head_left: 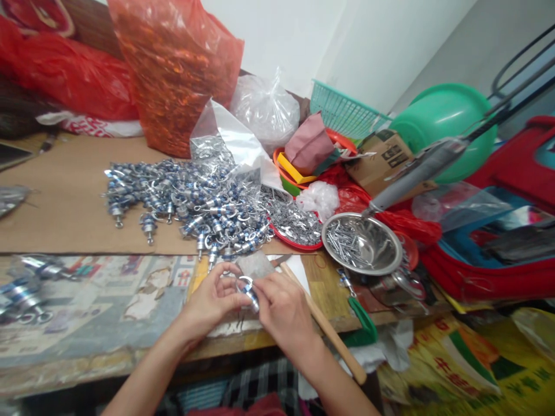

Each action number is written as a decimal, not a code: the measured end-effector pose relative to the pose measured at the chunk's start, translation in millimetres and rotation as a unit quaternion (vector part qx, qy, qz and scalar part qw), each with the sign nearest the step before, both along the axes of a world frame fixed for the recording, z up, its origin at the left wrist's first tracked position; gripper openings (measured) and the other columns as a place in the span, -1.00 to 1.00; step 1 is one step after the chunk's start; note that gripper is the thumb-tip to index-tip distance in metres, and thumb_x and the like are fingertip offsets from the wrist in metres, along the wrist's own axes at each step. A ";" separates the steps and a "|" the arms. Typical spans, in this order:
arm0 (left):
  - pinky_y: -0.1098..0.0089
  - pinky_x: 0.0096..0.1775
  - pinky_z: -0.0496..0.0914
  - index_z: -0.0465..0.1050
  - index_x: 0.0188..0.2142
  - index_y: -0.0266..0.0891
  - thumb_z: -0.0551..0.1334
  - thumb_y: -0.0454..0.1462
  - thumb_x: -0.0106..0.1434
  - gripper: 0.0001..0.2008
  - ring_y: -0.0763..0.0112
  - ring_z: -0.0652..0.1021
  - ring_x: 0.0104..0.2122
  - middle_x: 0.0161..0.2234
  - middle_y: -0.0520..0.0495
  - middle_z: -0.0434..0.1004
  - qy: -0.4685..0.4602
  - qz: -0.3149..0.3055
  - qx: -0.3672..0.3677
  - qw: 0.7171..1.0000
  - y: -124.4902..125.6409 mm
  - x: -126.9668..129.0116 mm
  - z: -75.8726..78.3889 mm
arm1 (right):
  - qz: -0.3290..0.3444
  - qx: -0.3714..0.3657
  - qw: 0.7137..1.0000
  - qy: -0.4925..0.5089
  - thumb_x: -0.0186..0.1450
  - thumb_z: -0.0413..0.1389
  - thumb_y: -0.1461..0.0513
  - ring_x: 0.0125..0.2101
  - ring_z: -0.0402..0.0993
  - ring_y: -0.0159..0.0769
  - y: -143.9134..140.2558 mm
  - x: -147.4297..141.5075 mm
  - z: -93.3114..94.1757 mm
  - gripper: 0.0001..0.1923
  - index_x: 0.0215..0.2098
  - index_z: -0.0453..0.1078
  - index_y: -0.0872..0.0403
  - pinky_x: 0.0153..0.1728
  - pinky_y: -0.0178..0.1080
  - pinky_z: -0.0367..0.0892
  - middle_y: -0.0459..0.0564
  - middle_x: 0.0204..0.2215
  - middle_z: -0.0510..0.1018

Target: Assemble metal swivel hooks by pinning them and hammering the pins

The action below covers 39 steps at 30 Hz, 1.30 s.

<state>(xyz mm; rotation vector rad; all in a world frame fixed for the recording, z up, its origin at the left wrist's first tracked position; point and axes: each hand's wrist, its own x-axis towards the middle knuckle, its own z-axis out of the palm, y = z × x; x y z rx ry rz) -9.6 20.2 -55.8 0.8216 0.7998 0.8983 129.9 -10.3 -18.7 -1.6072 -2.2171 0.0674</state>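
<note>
Just above the table's front edge, my left hand (217, 297) and my right hand (284, 306) meet around a small blue-and-silver metal fitting (250, 296) with a curved hook. Thumb and fingers of my left hand pinch its hook side. My right fingers close on its other side and partly hide it. A long wooden handle (333, 335) slants past my right hand and juts over the edge; what its far end joins is unclear. Behind my hands lies a grey metal plate (255, 264). Beyond that spreads a big heap of similar fittings (203, 202).
Right of the heap stand a red dish of small metal pieces (299, 222) and a steel bowl of metal pins (364, 245). More fittings (26, 294) lie at the left. An orange bag (182, 69) and a green basin (446, 127) stand further back.
</note>
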 end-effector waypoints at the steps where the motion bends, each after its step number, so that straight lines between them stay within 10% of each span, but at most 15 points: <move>1: 0.48 -0.37 0.33 0.17 -0.31 -0.18 0.33 -0.44 -0.12 -0.58 0.52 0.48 -0.47 -0.50 0.13 0.48 0.000 0.002 -0.001 1.000 0.2 0.1 -0.2 | -0.001 -0.003 1.000 -0.016 0.16 0.00 0.41 -0.44 0.32 -0.30 -1.3 -1.4 1.0 -0.82 -0.41 0.41 0.09 -0.43 -0.29 0.17 -0.05 -0.50 0.43; 10: 0.50 -0.39 0.33 0.18 -0.32 -0.17 0.33 -0.46 -0.14 -0.58 0.52 0.49 -0.49 -0.51 0.13 0.49 0.004 0.008 -0.007 1.000 0.2 -0.3 2.1 | 0.027 -0.014 0.986 -0.164 0.07 -0.07 0.50 -0.42 0.24 -0.18 -16.9 -7.8 10.3 -0.66 -0.22 0.36 0.19 -0.42 -0.17 0.19 0.08 -0.44 0.39; 16: 0.44 -0.38 0.35 0.18 -0.32 -0.17 0.33 -0.43 -0.14 -0.58 0.47 0.50 -0.49 -0.51 0.12 0.49 0.004 0.008 -0.014 1.000 -0.6 0.5 5.4 | 0.079 -0.047 0.995 -0.040 0.17 -0.14 0.46 -0.38 0.26 -0.24 -21.2 10.5 5.2 -0.54 0.02 0.22 0.11 -0.41 -0.23 0.25 0.04 -0.37 0.37; 22: 0.48 -0.44 0.33 0.18 -0.30 -0.17 0.33 -0.43 -0.13 -0.57 0.50 0.49 -0.52 -0.50 0.13 0.48 0.016 0.007 -0.011 1.000 -0.1 0.2 1.8 | -0.113 0.037 0.990 0.080 0.25 -0.05 0.23 -0.16 0.31 -0.18 -13.5 69.5 -21.2 -0.65 0.01 0.24 0.11 -0.16 -0.16 0.25 0.10 -0.22 0.36; 27: 0.50 -0.47 0.32 0.18 -0.30 -0.19 0.33 -0.44 -0.13 -0.57 0.51 0.49 -0.53 -0.50 0.11 0.49 0.027 0.010 -0.012 1.000 -0.1 -0.5 4.2 | -0.125 -0.116 0.985 0.038 0.20 0.00 0.20 -0.29 0.42 -0.23 -11.5 105.9 -40.7 -0.75 -0.19 0.34 0.13 -0.27 -0.22 0.32 0.04 -0.33 0.44; 39: 0.38 -0.38 0.38 0.18 -0.31 -0.17 0.36 -0.40 -0.17 -0.55 0.41 0.53 -0.51 -0.52 0.10 0.51 0.023 0.017 -0.017 0.999 -0.6 0.3 7.4 | 0.071 0.000 0.996 0.055 0.23 -0.14 0.44 -0.20 0.42 -0.28 -55.5 69.8 18.0 -0.43 0.17 0.03 -0.05 -0.22 -0.27 0.38 0.02 -0.16 0.45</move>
